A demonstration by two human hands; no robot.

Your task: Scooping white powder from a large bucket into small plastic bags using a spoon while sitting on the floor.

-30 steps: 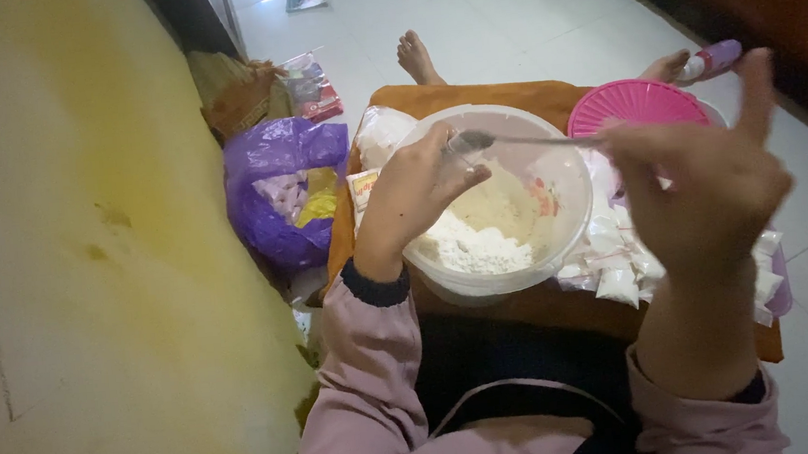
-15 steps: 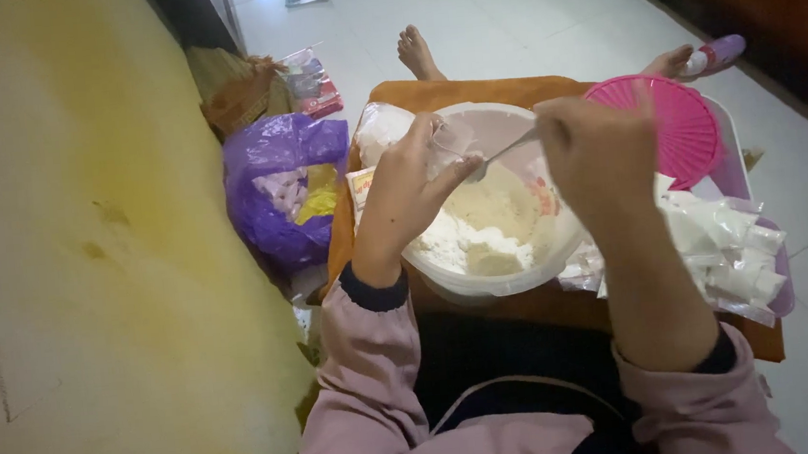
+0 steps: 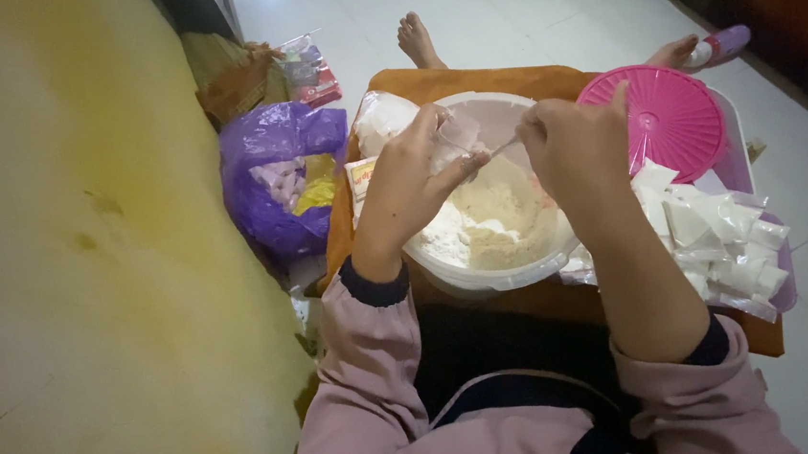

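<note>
Two bare hands are at work: one left hand (image 3: 415, 183) and one right hand (image 3: 575, 146). There is one round white plastic bowl of pale flour (image 3: 513, 266), one round pink plastic lid (image 3: 669, 120), one crumpled purple plastic bag (image 3: 271, 180), one thin metal spoon (image 3: 503, 147), and two bare feet, one (image 3: 416, 39) beside the other (image 3: 677, 52). The small white filled packets (image 3: 713, 241) form one heap, too jumbled to count.

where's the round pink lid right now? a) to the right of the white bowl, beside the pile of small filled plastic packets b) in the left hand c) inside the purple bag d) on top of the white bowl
a: the round pink plastic lid lies to the right of the white plastic bowl of powder, just beyond the pile of small clear filled packets, and no hand holds it.
</note>
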